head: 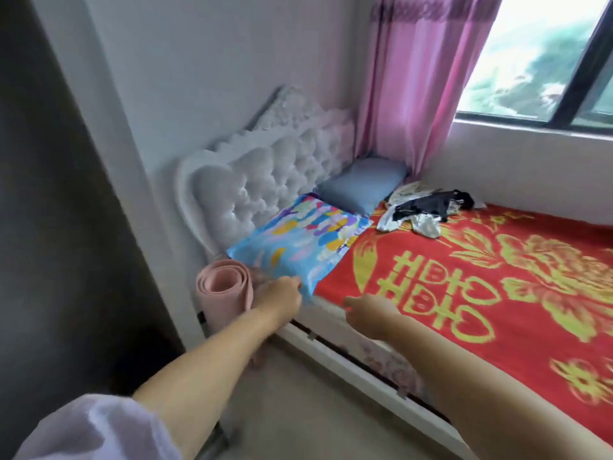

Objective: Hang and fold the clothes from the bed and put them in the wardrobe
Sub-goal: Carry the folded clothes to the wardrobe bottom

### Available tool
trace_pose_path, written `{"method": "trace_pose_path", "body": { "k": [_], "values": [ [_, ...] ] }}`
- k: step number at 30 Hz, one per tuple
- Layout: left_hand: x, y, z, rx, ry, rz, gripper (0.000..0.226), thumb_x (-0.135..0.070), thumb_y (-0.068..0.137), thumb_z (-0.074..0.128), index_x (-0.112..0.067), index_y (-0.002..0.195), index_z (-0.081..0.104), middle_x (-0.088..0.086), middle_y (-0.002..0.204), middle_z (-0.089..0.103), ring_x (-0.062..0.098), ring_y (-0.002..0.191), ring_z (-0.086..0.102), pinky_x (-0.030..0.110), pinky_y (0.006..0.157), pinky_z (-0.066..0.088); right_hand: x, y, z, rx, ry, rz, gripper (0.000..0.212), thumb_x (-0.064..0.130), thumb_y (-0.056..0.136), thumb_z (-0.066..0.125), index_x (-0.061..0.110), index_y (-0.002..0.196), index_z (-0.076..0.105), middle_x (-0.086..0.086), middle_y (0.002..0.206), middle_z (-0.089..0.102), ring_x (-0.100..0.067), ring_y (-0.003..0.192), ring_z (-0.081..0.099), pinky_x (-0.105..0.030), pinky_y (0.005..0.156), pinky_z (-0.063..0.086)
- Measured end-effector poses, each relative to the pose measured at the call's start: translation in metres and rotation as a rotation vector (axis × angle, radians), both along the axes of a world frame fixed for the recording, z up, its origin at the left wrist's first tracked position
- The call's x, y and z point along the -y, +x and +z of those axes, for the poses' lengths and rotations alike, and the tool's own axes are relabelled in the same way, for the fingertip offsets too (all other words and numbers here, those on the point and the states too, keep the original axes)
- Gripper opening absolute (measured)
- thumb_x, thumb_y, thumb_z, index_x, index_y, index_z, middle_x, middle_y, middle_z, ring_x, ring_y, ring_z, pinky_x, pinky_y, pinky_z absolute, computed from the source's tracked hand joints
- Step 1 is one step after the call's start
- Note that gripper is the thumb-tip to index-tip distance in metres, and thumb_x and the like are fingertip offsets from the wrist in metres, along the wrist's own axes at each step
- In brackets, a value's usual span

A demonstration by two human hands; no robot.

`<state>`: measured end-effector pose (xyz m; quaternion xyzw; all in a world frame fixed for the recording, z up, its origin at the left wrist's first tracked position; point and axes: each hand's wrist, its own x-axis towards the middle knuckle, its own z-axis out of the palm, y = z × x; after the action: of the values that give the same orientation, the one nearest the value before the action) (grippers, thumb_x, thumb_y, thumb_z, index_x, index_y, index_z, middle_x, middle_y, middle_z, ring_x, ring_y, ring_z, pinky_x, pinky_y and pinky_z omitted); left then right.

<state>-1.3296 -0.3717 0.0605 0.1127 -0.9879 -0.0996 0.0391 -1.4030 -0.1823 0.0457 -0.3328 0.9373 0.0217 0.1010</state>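
- I am reaching both arms toward the near edge of the bed (pixel 331 313), at its headboard end; neither hand is holding anything
- My left hand (pixel 282 298) is hovering at the near corner of the patterned blue pillow (pixel 298 244), fingers loosely curled; whether they are touching the fabric I cannot tell, as the frame is blurring there
- My right hand (pixel 371 313) is hanging over the near edge of the red and gold bedspread (pixel 497 277), fingers relaxed and apart, gripping nothing
- The pile of clothes (pixel 428 210) is lying well apart from both hands, toward the far edge of the bed under the window wall, just beside the plain blue pillow (pixel 361 185) and the pink curtain (pixel 408 94)
- Risk: the clothes are sitting across the full width of the bed, so I am judging that a stretch from here could leave me overbalancing onto the mattress
- Risk: dark and light pieces are lying tangled together; pulling one could be dragging the rest off in a heap, or dropping a piece behind the far edge
- Risk: my left hand could be snagging the patterned pillow and sliding it off the corner onto the rolled pink mat (pixel 224 293) standing below
- Risk: leaning on the bedspread could be bunching it and shifting the pile
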Motion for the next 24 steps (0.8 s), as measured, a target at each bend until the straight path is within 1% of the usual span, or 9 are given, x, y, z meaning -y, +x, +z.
{"method": "trace_pose_path", "body": {
  "k": [2, 4, 7, 11, 13, 16, 18, 22, 24],
  "values": [
    [-0.057, -0.033, -0.001, -0.008, 0.036, -0.068, 0.026, -0.020, 0.091, 0.041, -0.018, 0.112, 0.057, 0.008, 0.119, 0.062, 0.030, 0.107, 0.060, 0.034, 0.081, 0.045, -0.064, -0.025, 0.004, 0.006, 0.011, -0.105, 0.036, 0.024, 0.098, 0.035, 0.021, 0.131, 0.050, -0.010, 0.125, 0.060, -0.031, 0.108, 0.060, -0.034, 0.076, 0.049],
    [-0.101, -0.061, -0.003, 0.010, 0.045, -0.147, 0.025, -0.021, 0.090, 0.042, -0.017, 0.111, 0.056, 0.009, 0.115, 0.063, 0.031, 0.104, 0.060, 0.035, 0.077, 0.043, -0.117, -0.044, 0.005, 0.010, 0.021, -0.178, 0.037, 0.022, 0.100, 0.035, 0.022, 0.135, 0.049, -0.008, 0.128, 0.059, -0.027, 0.109, 0.061, -0.030, 0.068, 0.047],
    [-0.141, -0.098, -0.007, 0.040, 0.064, -0.226, 0.027, -0.022, 0.091, 0.042, -0.016, 0.113, 0.057, 0.008, 0.112, 0.063, 0.032, 0.101, 0.060, 0.036, 0.078, 0.048, -0.170, -0.066, 0.005, 0.010, 0.037, -0.248, 0.038, 0.024, 0.102, 0.035, 0.022, 0.138, 0.046, -0.007, 0.128, 0.060, -0.024, 0.106, 0.063, -0.029, 0.062, 0.045],
    [-0.167, -0.145, -0.019, 0.070, 0.079, -0.255, 0.032, -0.023, 0.091, 0.042, -0.017, 0.119, 0.056, 0.009, 0.115, 0.064, 0.032, 0.103, 0.060, 0.035, 0.077, 0.045, -0.208, -0.095, -0.005, 0.070, 0.052, -0.343, 0.040, 0.024, 0.103, 0.033, 0.021, 0.142, 0.042, -0.010, 0.131, 0.056, -0.026, 0.107, 0.061, -0.035, 0.074, 0.054],
    [-0.173, -0.168, -0.030, 0.085, 0.065, -0.287, 0.034, -0.025, 0.094, 0.041, -0.019, 0.124, 0.054, 0.007, 0.117, 0.063, 0.031, 0.104, 0.060, 0.033, 0.073, 0.042, -0.219, -0.109, -0.018, 0.111, 0.046, -0.364, 0.040, 0.023, 0.102, 0.034, 0.022, 0.141, 0.043, -0.008, 0.131, 0.057, -0.024, 0.108, 0.060, -0.031, 0.069, 0.050],
    [-0.179, -0.210, -0.044, 0.122, 0.068, -0.327, 0.031, -0.025, 0.095, 0.040, -0.018, 0.122, 0.054, 0.006, 0.113, 0.064, 0.029, 0.097, 0.061, 0.032, 0.067, 0.042, -0.227, -0.141, -0.037, 0.150, 0.046, -0.383, 0.039, 0.022, 0.102, 0.034, 0.022, 0.139, 0.045, -0.005, 0.129, 0.058, -0.022, 0.103, 0.060, -0.025, 0.057, 0.040],
    [-0.181, -0.245, -0.051, 0.143, 0.084, -0.340, 0.031, -0.024, 0.095, 0.039, -0.016, 0.121, 0.055, 0.006, 0.110, 0.064, 0.029, 0.094, 0.061, 0.032, 0.065, 0.042, -0.227, -0.173, -0.046, 0.154, 0.058, -0.404, 0.040, 0.023, 0.102, 0.034, 0.021, 0.140, 0.044, -0.005, 0.132, 0.056, -0.022, 0.107, 0.059, -0.027, 0.059, 0.043],
    [-0.182, -0.322, -0.060, 0.185, 0.082, -0.367, 0.029, -0.022, 0.095, 0.040, -0.015, 0.118, 0.056, 0.008, 0.111, 0.064, 0.031, 0.096, 0.060, 0.035, 0.071, 0.047, -0.228, -0.244, -0.060, 0.188, 0.116, -0.425, 0.039, 0.025, 0.103, 0.036, 0.019, 0.141, 0.043, -0.004, 0.135, 0.054, -0.025, 0.114, 0.058, -0.037, 0.081, 0.054],
    [-0.181, -0.362, -0.066, 0.216, 0.069, -0.396, 0.029, -0.023, 0.096, 0.039, -0.016, 0.119, 0.054, 0.006, 0.113, 0.062, 0.029, 0.095, 0.060, 0.034, 0.070, 0.047, -0.233, -0.281, -0.069, 0.202, 0.082, -0.506, 0.039, 0.026, 0.100, 0.035, 0.024, 0.138, 0.046, -0.004, 0.132, 0.057, -0.024, 0.111, 0.059, -0.034, 0.077, 0.052]
  ]
}}
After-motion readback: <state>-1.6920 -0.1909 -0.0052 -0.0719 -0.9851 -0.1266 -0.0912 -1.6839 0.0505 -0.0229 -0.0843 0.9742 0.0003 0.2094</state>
